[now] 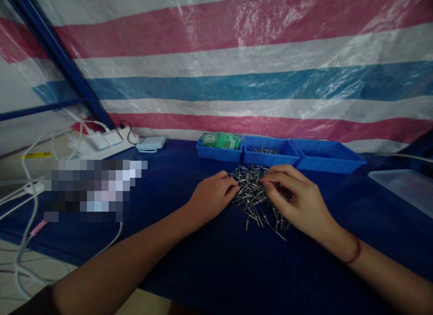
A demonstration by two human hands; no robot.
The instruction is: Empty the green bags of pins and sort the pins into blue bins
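Note:
A loose pile of thin silvery metal pins (250,188) lies on the dark blue table (216,270). At the pile's left edge is my left hand (214,193), its fingers bent and pressed together; whatever it pinches is too small to make out. Over the right side of the pile, my right hand (297,195) has thumb and fingertips brought together at the pins, and what lies between them is hidden. Behind the pile stand three blue bins: the left bin (219,153) holds green and clear packets, the middle bin (270,159) some pins, and the right bin (328,164) shows nothing inside.
A translucent lid or tray (402,186) lies at the right. Toward the back left are a light blue case (151,144) and a white power strip (101,141) with cables running down the left side. A striped sheet (237,85) hangs behind the table.

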